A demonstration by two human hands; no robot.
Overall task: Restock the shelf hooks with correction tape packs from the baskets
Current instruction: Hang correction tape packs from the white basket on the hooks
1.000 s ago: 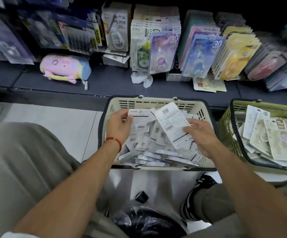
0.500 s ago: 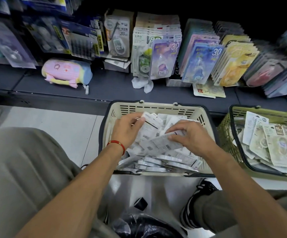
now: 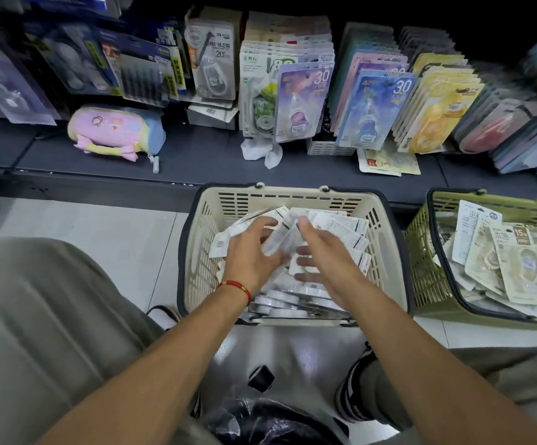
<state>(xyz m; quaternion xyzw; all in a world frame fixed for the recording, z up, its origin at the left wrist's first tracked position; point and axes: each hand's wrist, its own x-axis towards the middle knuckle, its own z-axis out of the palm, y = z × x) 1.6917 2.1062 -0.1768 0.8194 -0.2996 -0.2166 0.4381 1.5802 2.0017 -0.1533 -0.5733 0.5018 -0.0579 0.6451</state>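
"30" on purple pack & blue pack; "20" on grey pack; "15" on basket pack.

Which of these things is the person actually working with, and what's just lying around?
Part of the job:
- beige basket of white packs, both hands in it: left hand, right hand
- green basket of packs
- hanging packs on the shelf hooks

Just lying about:
- pastel pouch
- crumpled wrapper
- loose card on the shelf
- black bag

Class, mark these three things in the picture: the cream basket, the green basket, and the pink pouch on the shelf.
cream basket (image 3: 288, 196), head view, far rim
green basket (image 3: 421, 252), head view, left wall
pink pouch (image 3: 113, 126), head view, middle of its front
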